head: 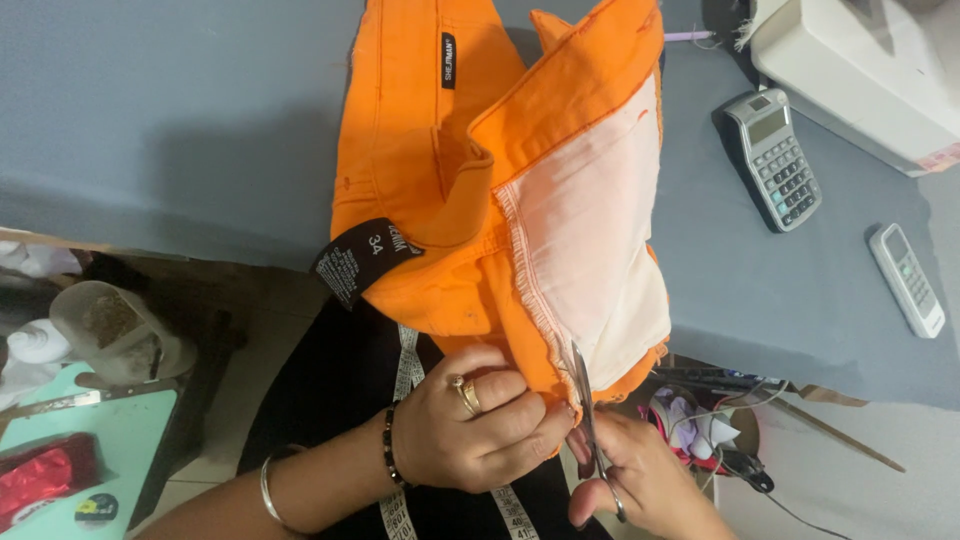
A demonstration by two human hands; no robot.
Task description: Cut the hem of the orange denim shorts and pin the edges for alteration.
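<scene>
**Fingers pinch orange hem as scissors cut**

Fingers (520, 410) of the left hand (470, 430) were closed tight on the near edge of the orange trousers (420, 150) draped over the grey table (180, 120); the right hand (640, 480) gripped small scissors (590, 420), blades at the pale pocket lining (590, 250).

Your garment (430, 150): bright orange, pocket lining (600, 240) pale peach-white with frayed edge. Your labels (362, 258): black, white print. Your worktop (180, 110): grey-blue. Your scissors (590, 420): silver metal. Your tape measure (405, 370): white, black marks. Your calculator (772, 158): grey. Your remote (906, 280): white. Your ring (468, 396): gold.
</scene>
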